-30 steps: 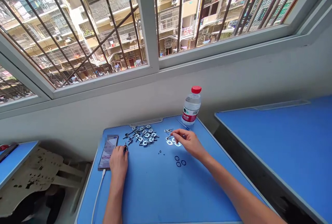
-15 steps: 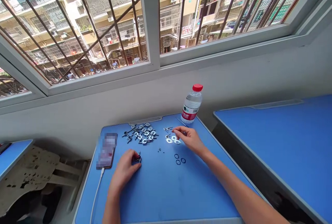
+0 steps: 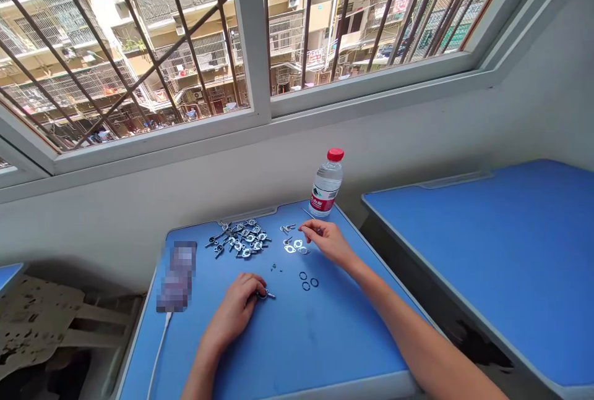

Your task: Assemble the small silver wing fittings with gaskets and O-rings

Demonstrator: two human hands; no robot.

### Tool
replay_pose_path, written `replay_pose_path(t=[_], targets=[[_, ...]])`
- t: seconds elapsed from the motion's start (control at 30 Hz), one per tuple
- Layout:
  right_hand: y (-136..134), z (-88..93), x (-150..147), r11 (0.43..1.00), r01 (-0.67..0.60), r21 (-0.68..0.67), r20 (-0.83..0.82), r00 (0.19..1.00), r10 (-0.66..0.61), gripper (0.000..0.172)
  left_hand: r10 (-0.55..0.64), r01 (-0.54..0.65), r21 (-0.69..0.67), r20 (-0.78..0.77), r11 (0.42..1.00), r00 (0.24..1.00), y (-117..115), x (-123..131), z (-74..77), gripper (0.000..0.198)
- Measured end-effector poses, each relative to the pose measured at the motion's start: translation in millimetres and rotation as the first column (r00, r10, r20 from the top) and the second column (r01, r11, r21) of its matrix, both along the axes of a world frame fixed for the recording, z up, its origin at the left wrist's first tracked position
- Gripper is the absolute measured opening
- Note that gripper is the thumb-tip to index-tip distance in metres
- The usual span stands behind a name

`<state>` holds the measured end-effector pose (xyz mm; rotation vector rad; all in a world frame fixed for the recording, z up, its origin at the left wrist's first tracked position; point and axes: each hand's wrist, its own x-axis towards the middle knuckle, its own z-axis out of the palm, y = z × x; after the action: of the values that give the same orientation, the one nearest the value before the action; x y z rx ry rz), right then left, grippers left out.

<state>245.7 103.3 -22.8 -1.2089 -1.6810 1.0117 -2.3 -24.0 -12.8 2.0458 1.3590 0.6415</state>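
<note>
Since the earlier frames, my left hand [image 3: 231, 309] has slid away from the phone [image 3: 176, 276] toward the middle of the table [image 3: 297, 350], and the view has swung a little left.

From the head camera, I see my left fingers [image 3: 245, 285] curled narrowly around a small metal fitting [image 3: 265, 293], its ring end poking out past the fingertips, well in from the table's near edge. My right hand [image 3: 327, 243] hangs low near the far edge, its thumb and forefinger drawn close. I cannot tell whether they hold anything. Just below them lie a few flat metal rings [image 3: 294, 248], and a thin rod [image 3: 308, 215] runs in under that hand from the far edge.

A heap of metal fittings [image 3: 236, 240] sits near the far edge, left of centre, with a pair of fittings [image 3: 288, 228] just to its right. Three black rubber rings [image 3: 309, 281] lie nearer me. A water bottle [image 3: 326, 182] with a red cap stands at the far edge. The phone, blurred out, lies along the left edge, with its white cable [image 3: 160, 347] running off the near edge. Another blue table [image 3: 464, 251] stands to the right.
</note>
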Motion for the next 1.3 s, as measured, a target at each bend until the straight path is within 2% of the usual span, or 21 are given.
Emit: replay_pose_path(t=[0.23, 0.5, 0.6, 0.67, 0.77, 0.87, 1.07, 1.3], targets=[[-1.5, -4.2, -0.1, 0.999, -0.035, 0.022, 0.116, 0.993, 0.032, 0.031, -0.035, 0.034, 0.038, 0.035, 0.999, 0.999, 2.9, 5.2, -9.1, 0.03], [-0.1, -10.5, 0.3, 0.989, -0.083, 0.126, 0.303, 0.952, 0.041, 0.026, -0.032, 0.03, 0.081, 0.027, 0.996, 0.999, 5.0, 8.6, -14.4, 0.028], [1.2, -15.6, -2.0, 0.978, -0.099, 0.186, 0.38, 0.925, 0.021, 0.023, -0.03, 0.027, 0.077, 0.035, 0.997, 0.999, 4.9, 8.4, -17.7, 0.029], [1.9, -19.4, -4.9, 0.969, -0.127, 0.213, 0.439, 0.898, 0.021, 0.027, -0.027, 0.024, 0.064, 0.052, 0.998, 0.998, 4.9, 8.2, -20.0, 0.028], [3.3, -23.9, -9.3, 0.957, -0.177, 0.231, 0.522, 0.852, 0.032, 0.033, -0.003, 0.001, 0.031, 0.076, 1.0, 0.997, 4.4, 8.3, -21.5, 0.025], [5.0, -25.8, -11.5, 0.949, -0.207, 0.239, 0.58, 0.814, 0.032, 0.031, 0.033, -0.035, 0.013, 0.086, 0.999, 0.996, 3.3, 8.5, -20.6, 0.028], [6.5, -27.5, -13.3, 0.942, -0.225, 0.25, 0.611, 0.791, 0.027, 0.024, 0.05, -0.049, -0.01, 0.1, 0.999, 0.994, 2.9, 7.8, -21.1, 0.029], [1.6, -21.0, -11.9, 0.938, -0.228, 0.262, 0.526, 0.849, 0.06, 0.019, 0.04, -0.032, -0.065, 0.131, 0.997, 0.991, 2.1, 7.3, -19.9, 0.026]])
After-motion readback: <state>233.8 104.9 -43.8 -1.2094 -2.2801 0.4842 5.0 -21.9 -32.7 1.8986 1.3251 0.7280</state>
